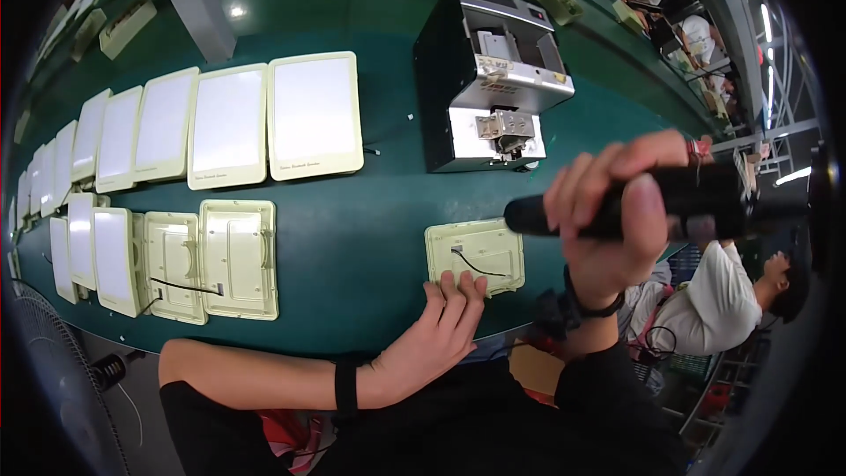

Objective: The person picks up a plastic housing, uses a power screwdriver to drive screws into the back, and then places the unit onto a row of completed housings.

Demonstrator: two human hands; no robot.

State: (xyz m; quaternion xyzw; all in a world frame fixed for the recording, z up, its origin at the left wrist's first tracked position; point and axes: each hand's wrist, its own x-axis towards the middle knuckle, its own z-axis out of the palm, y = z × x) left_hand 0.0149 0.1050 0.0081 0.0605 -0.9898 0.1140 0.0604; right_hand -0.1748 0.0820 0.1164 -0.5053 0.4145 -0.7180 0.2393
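The fingers [467, 293] of the left hand [423, 335] are lying extended over the near edge of a pale green housing [486, 243]; the thumb is not showing, so I cannot tell whether they are pinching or merely steadying it. The right hand [614, 203] is clenching a dark elongated tool [705, 198], its tip pointing leftward and overlapping the housing's far right corner; contact there is remaining unclear to me. The housing is lying just beyond the left fingers on the green tabletop [352, 247], its long axis running left to right, the left hand being nearer and the right hanging raised off its right side. A black cable [467, 263] is crossing its face. Beyond it, a black-and-silver machine [493, 79] is standing; leftward, white-faced panels [315, 115] are forming a row.
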